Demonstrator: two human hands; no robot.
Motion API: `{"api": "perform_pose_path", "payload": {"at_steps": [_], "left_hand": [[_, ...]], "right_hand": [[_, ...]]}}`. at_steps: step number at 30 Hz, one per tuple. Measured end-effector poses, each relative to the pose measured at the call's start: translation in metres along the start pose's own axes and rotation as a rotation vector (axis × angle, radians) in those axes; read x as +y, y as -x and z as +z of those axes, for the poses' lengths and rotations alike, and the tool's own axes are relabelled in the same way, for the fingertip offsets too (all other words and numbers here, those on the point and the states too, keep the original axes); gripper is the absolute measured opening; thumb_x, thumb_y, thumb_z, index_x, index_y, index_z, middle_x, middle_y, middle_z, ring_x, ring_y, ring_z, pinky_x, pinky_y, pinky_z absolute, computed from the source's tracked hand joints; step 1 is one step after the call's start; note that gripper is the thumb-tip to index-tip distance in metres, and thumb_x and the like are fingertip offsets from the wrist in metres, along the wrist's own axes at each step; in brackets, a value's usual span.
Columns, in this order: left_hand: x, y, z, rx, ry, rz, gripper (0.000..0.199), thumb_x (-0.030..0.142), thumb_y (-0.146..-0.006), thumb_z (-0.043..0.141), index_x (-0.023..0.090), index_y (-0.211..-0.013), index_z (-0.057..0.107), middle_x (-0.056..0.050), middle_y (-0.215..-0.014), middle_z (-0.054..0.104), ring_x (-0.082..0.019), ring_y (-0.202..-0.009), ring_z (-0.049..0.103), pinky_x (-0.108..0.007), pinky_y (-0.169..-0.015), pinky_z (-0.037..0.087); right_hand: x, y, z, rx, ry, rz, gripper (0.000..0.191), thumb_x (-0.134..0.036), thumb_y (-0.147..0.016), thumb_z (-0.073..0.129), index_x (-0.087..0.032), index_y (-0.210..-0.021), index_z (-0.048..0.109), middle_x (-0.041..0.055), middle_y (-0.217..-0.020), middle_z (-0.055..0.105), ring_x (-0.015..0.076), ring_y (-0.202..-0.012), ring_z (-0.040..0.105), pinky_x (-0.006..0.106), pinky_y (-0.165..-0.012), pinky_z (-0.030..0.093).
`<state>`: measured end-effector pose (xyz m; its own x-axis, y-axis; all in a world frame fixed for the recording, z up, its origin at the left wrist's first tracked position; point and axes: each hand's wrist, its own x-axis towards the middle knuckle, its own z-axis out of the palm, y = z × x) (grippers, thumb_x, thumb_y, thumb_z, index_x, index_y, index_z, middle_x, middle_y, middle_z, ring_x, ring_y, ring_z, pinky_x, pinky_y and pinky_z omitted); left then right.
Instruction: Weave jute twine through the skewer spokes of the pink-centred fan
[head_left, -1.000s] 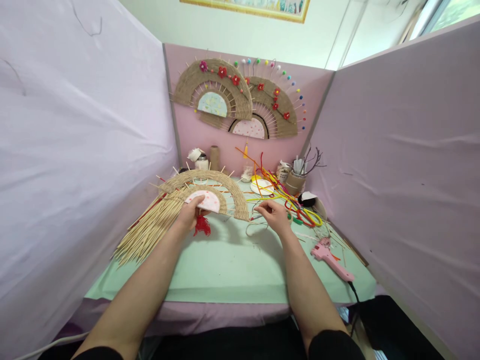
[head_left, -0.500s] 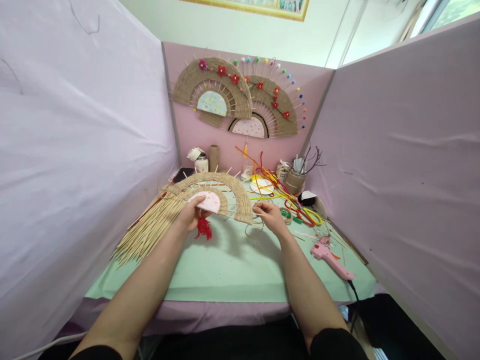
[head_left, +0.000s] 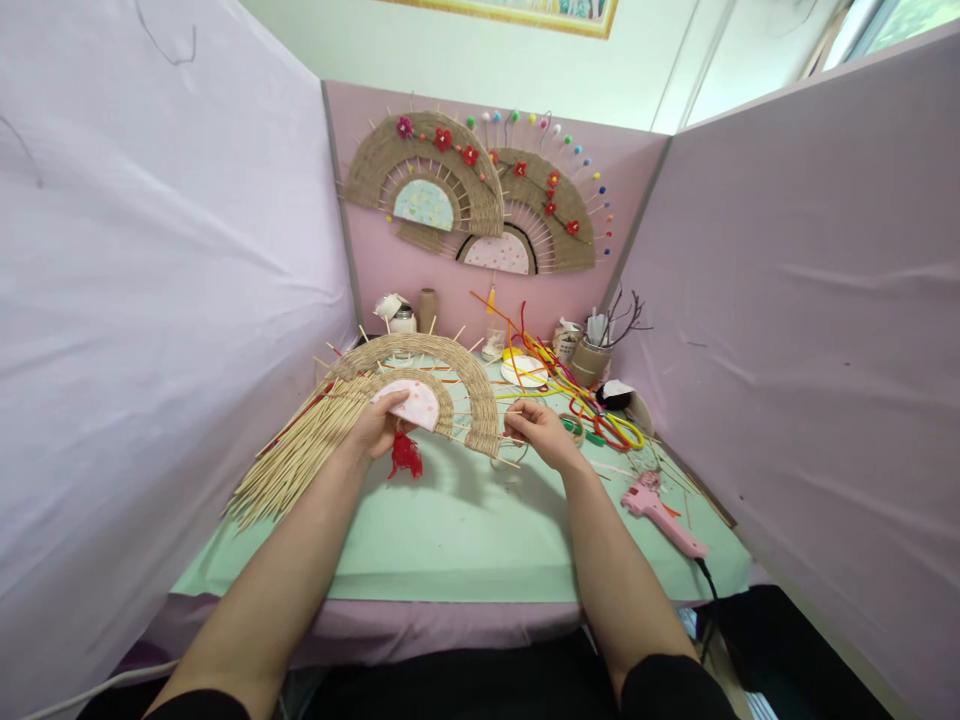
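Observation:
My left hand (head_left: 379,425) is closed on the base of a woven fan (head_left: 480,405), its thumb over the white half-round centre with pink spots (head_left: 412,403). The fan is held tilted above the table, with bands of tan cord wound across thin sticks whose ends poke out past the rim. From below the grip hangs a red tassel (head_left: 406,455). At the fan's right edge, my right hand (head_left: 536,430) pinches with thumb and fingertips at the end of a thin stick. Whether cord is also between those fingers is too small to tell.
A bundle of thin sticks (head_left: 292,460) lies at left. A pink glue gun (head_left: 664,515), its cord trailing off the edge, rests at right. Behind are coloured pipe cleaners (head_left: 555,375), a white plate (head_left: 524,372) and jars. Decorated fans (head_left: 424,160) hang on the back panel.
The fan has tilted and shifted slightly left and up at its far rim, its right end dipping a little. My right hand stays at its right edge, with slightly more gap to the woven band.

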<state>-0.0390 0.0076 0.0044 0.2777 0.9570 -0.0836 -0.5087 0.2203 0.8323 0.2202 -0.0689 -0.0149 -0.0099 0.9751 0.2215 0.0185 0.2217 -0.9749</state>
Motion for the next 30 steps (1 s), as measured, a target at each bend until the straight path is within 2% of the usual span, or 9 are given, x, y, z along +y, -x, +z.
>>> {"api": "perform_pose_path", "payload": {"at_steps": [4,12,18,22,26,30], "left_hand": [[0.003,-0.003,-0.005,-0.009,-0.012,0.006,0.017,0.012,-0.068,0.064,0.012,-0.085,0.063,-0.005,-0.073,0.069,-0.014,-0.059,0.064,-0.022,-0.053,0.053],[0.007,-0.003,-0.01,0.017,-0.1,-0.008,0.014,0.011,-0.064,0.066,0.011,-0.077,0.062,-0.003,-0.062,0.066,-0.012,-0.048,0.06,-0.017,-0.04,0.046],[0.01,-0.004,-0.013,0.065,-0.147,-0.003,0.015,0.011,-0.063,0.065,0.011,-0.077,0.06,-0.003,-0.061,0.066,-0.011,-0.047,0.059,-0.019,-0.044,0.049],[0.009,-0.002,-0.016,0.006,-0.209,-0.049,0.016,0.013,-0.061,0.067,0.011,-0.076,0.061,-0.002,-0.059,0.065,-0.012,-0.047,0.059,-0.019,-0.043,0.048],[0.01,0.002,-0.015,-0.026,-0.191,-0.066,0.018,0.014,-0.061,0.067,0.01,-0.078,0.063,-0.003,-0.064,0.067,-0.014,-0.053,0.062,-0.023,-0.05,0.052],[0.011,0.004,-0.017,-0.077,-0.168,-0.093,0.017,0.014,-0.062,0.066,0.008,-0.078,0.065,-0.006,-0.068,0.069,-0.015,-0.057,0.064,-0.024,-0.056,0.053]], "right_hand": [[0.001,0.0,-0.006,-0.053,-0.068,0.069,0.027,-0.039,-0.068,0.069,-0.018,-0.08,0.057,-0.0051,-0.057,0.051,0.0054,-0.046,0.041,0.019,-0.043,0.026],[-0.002,-0.001,-0.011,-0.031,-0.185,0.093,0.027,-0.035,-0.065,0.071,-0.018,-0.079,0.056,-0.0032,-0.06,0.058,0.0038,-0.042,0.038,0.019,-0.041,0.02],[-0.001,-0.002,-0.014,0.029,-0.259,0.071,0.027,-0.032,-0.065,0.073,-0.017,-0.078,0.054,0.0,-0.067,0.065,0.0024,-0.04,0.037,0.018,-0.04,0.02],[-0.001,-0.002,-0.014,0.036,-0.303,0.065,0.024,-0.03,-0.067,0.073,-0.016,-0.08,0.058,0.0021,-0.07,0.067,0.0014,-0.039,0.037,0.018,-0.039,0.021],[-0.003,-0.001,-0.014,0.021,-0.36,0.095,0.023,-0.027,-0.066,0.074,-0.017,-0.082,0.061,0.002,-0.07,0.067,0.001,-0.039,0.037,0.016,-0.038,0.023],[-0.002,0.0,-0.013,-0.059,-0.44,0.168,0.024,-0.025,-0.064,0.075,-0.018,-0.082,0.061,-0.0005,-0.066,0.066,-0.0004,-0.037,0.033,0.014,-0.036,0.023]]}}
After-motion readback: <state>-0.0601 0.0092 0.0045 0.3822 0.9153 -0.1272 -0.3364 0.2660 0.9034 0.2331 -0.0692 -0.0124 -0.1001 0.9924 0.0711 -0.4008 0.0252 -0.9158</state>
